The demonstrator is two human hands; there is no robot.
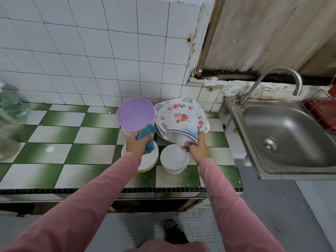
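The person is standing at a green-and-white tiled counter [54, 133] and drying dishes. The right hand [197, 147] is gripping a blue-banded white bowl [181, 136] by its near rim, thumb over the edge and fingers curled beneath. It is holding the bowl in the air above a stack of white bowls [173, 159] and in front of a rose-patterned plate [181, 113]. The left hand [135, 142] is clenching a bunched blue cloth [148, 137] over a stack of plates [151, 160], just in front of a purple plate [135, 114]. The coming move is turning on one thing: the bowl is lying directly to the right of the cloth, level with it, a narrow gap between them and no contact yet. The left hand is carrying the wiping tool, so it looks set to travel rightward while the right hand presents the bowl. Being round, the bowl has no true long axis. Its rim is tilting rather than sitting level, and the mouth appears to be facing down and toward the person, foot up toward the wall — though the angle is making that hard to confirm. If so, the cloth will likely need to come in from below-left. A steel sink [291, 133] is sitting well off to the right.
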